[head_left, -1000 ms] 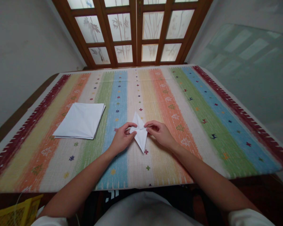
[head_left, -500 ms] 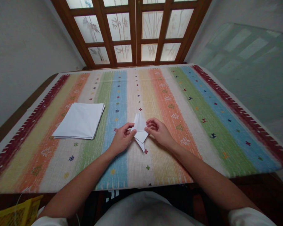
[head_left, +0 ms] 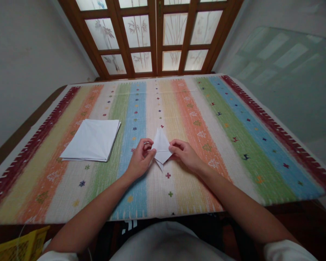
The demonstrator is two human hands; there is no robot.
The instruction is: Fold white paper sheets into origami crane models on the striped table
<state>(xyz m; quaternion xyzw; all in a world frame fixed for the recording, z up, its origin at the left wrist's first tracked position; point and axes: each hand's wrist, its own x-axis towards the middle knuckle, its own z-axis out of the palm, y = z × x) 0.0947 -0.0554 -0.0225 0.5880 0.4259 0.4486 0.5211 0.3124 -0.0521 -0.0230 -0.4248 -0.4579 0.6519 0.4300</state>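
Note:
A small folded white paper [head_left: 162, 145] is held between my two hands near the middle of the table's front part. It has a pointed top and a smaller point at the bottom. My left hand [head_left: 142, 156] pinches its left edge between thumb and fingers. On the right edge, my right hand [head_left: 183, 153] closes its thumb and fingers on the same paper. To the left lies a stack of white square sheets [head_left: 92, 139], flat on the striped cloth.
A striped, patterned cloth [head_left: 136, 181] covers the table. Beyond its far edge stand wooden doors [head_left: 154, 36] with glass panes. A glass panel [head_left: 282, 79] is at the right wall. A yellow basket [head_left: 20, 244] sits below the front left edge.
The folded paper's two upper points now look like one broader point, and its lower tip shows shorter and further left. My right hand has shifted slightly right; both hands still grip the paper.

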